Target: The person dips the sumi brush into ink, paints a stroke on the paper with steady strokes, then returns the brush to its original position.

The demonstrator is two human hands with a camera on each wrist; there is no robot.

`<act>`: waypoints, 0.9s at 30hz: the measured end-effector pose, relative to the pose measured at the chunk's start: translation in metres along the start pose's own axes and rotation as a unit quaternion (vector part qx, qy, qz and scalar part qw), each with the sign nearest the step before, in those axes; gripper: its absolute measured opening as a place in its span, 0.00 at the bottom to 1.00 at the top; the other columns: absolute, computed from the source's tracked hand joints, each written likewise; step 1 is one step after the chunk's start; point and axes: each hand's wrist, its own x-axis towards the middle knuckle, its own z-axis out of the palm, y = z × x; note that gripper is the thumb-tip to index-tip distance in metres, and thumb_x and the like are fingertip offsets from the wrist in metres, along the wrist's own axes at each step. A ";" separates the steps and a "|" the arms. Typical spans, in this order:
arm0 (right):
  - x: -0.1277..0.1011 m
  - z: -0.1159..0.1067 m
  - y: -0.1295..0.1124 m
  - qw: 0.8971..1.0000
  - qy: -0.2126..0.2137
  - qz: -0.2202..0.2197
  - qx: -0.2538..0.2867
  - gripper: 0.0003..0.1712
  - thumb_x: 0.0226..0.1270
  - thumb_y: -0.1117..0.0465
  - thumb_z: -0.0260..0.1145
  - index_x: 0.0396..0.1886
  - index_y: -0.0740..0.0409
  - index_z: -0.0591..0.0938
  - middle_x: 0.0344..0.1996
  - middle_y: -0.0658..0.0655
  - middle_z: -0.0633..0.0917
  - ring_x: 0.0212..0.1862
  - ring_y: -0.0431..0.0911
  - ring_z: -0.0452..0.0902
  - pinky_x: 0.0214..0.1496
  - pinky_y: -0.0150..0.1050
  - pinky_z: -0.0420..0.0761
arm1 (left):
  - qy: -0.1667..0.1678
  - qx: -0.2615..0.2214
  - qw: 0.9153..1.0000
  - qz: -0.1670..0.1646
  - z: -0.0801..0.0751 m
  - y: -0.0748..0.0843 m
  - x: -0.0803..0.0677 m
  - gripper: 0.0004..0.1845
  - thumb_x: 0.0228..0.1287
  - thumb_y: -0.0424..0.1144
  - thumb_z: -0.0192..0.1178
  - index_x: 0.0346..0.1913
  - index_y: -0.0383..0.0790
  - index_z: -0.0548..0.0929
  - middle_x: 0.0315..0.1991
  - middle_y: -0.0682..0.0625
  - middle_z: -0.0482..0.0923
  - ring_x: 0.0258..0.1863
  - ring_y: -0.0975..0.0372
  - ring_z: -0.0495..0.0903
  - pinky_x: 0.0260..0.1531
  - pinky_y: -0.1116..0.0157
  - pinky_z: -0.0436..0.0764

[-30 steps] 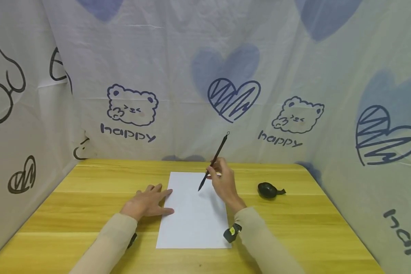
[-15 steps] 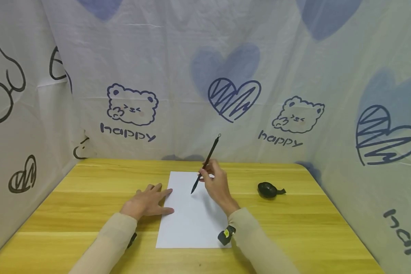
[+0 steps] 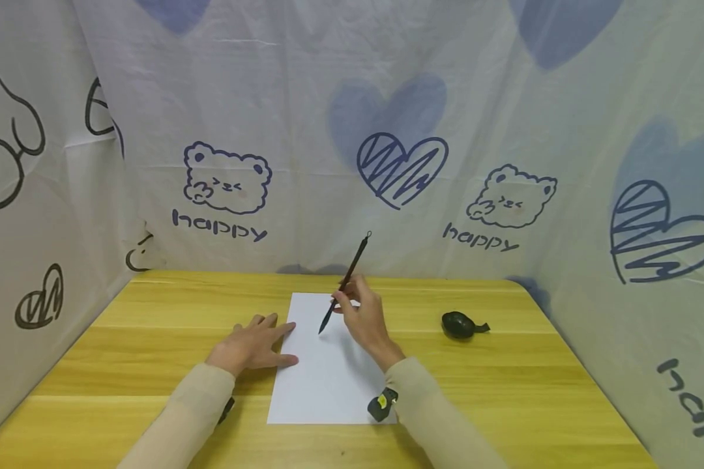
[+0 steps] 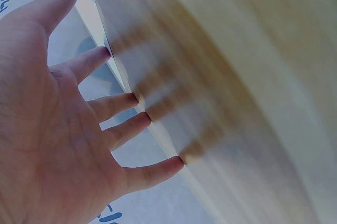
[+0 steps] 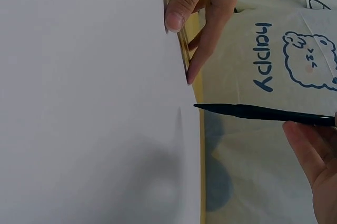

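My right hand (image 3: 365, 319) pinches a dark writing brush (image 3: 352, 266) partway along its shaft. The brush tilts, its hanging loop up and to the right, its tip low over the upper part of a blank white sheet of paper (image 3: 328, 391). In the right wrist view the brush tip (image 5: 210, 108) points at the sheet, with a soft shadow below. My left hand (image 3: 251, 345) lies spread at the sheet's left edge, thumb and index fingertip on the paper. The left wrist view shows that palm (image 4: 58, 129) with its fingers apart, fingertips down on the surface.
To the right of the sheet a small black rounded object with a short tail (image 3: 459, 325) sits on the yellow wood-grain table (image 3: 504, 391). White cloth (image 3: 322, 215) printed with hearts and bears hangs behind the table and along both sides.
My right hand and the brush have moved left and slightly nearer over the sheet, the tip shifting toward my left hand. The left hand and paper have stayed in place.
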 end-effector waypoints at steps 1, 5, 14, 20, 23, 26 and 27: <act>0.000 0.000 0.000 1.000 -0.002 0.000 0.001 0.08 0.72 0.74 0.64 0.48 0.70 0.77 0.38 0.74 0.86 0.42 0.66 0.88 0.41 0.42 0.92 | 0.000 0.000 1.000 0.000 0.000 0.000 0.000 0.46 0.62 0.71 0.62 0.78 0.51 0.68 0.79 0.34 0.60 0.77 0.35 0.60 0.69 0.23 0.57; 0.000 0.002 -0.001 1.000 -0.008 -0.003 0.000 0.08 0.72 0.74 0.63 0.48 0.70 0.77 0.38 0.74 0.86 0.41 0.66 0.88 0.41 0.42 0.92 | 0.001 0.001 1.000 0.001 0.000 0.000 0.000 0.46 0.62 0.71 0.62 0.78 0.51 0.68 0.79 0.34 0.61 0.76 0.34 0.60 0.68 0.22 0.57; -0.002 0.006 0.000 1.000 -0.008 -0.008 0.003 0.09 0.72 0.73 0.63 0.49 0.71 0.77 0.38 0.73 0.86 0.41 0.65 0.88 0.41 0.42 0.92 | 0.000 0.000 1.000 0.007 -0.002 0.000 -0.001 0.46 0.63 0.70 0.61 0.78 0.50 0.68 0.79 0.33 0.60 0.77 0.34 0.60 0.68 0.22 0.57; -0.002 0.009 0.002 1.000 -0.016 0.003 0.000 0.07 0.73 0.73 0.63 0.48 0.69 0.77 0.38 0.72 0.85 0.42 0.64 0.88 0.42 0.41 0.92 | -0.002 -0.003 1.000 0.005 -0.003 0.001 -0.001 0.46 0.63 0.70 0.61 0.78 0.51 0.68 0.79 0.33 0.60 0.77 0.34 0.60 0.69 0.22 0.57; -0.002 0.011 0.002 1.000 -0.020 0.008 -0.004 0.07 0.73 0.72 0.63 0.47 0.67 0.76 0.38 0.71 0.86 0.43 0.62 0.89 0.41 0.38 0.92 | -0.003 -0.005 1.000 0.003 -0.003 0.001 -0.002 0.46 0.63 0.70 0.61 0.78 0.51 0.68 0.79 0.33 0.60 0.77 0.34 0.60 0.69 0.22 0.57; -0.003 0.012 0.001 1.000 -0.022 0.008 -0.006 0.07 0.74 0.72 0.63 0.48 0.66 0.76 0.38 0.71 0.86 0.43 0.62 0.89 0.42 0.38 0.91 | -0.002 -0.006 1.000 0.004 -0.002 0.001 -0.002 0.45 0.63 0.70 0.61 0.78 0.51 0.68 0.79 0.33 0.60 0.77 0.34 0.60 0.69 0.22 0.57; -0.003 0.013 0.001 1.000 -0.023 0.009 -0.007 0.07 0.74 0.72 0.63 0.48 0.66 0.76 0.39 0.70 0.86 0.44 0.62 0.89 0.42 0.38 0.91 | -0.002 -0.006 1.000 0.005 -0.002 0.001 -0.002 0.45 0.63 0.70 0.61 0.78 0.51 0.68 0.79 0.33 0.60 0.77 0.34 0.60 0.69 0.22 0.57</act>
